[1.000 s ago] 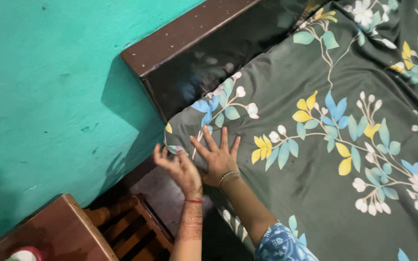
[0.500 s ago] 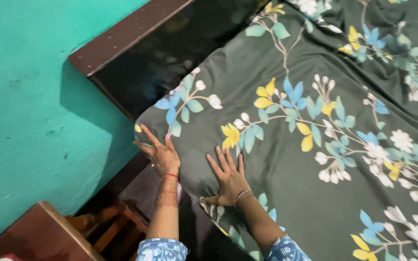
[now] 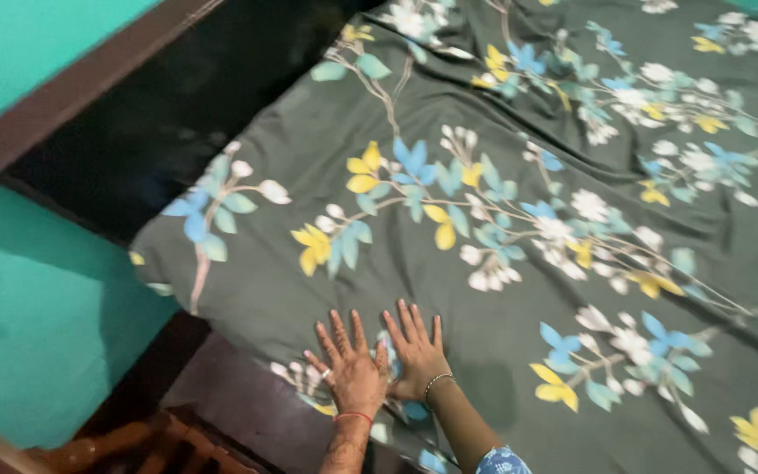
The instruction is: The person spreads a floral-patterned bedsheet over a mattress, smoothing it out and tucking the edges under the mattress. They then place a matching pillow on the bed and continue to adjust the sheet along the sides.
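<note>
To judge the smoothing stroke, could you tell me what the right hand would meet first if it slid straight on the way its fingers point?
The right hand lies flat on the dark floral bedsheet. Straight ahead is only more sheet, probably as far as the dark headboard.

One head-worn camera (the only view) looks steeply down, close over the bed (image 3: 502, 290) edge, facing the turquoise wall (image 3: 37, 307).

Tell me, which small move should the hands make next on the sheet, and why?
Probably slide both flat hands, left hand and right hand, rightward along the dark green floral bedsheet: they rest side by side at its near edge, and folds remain further across.
</note>
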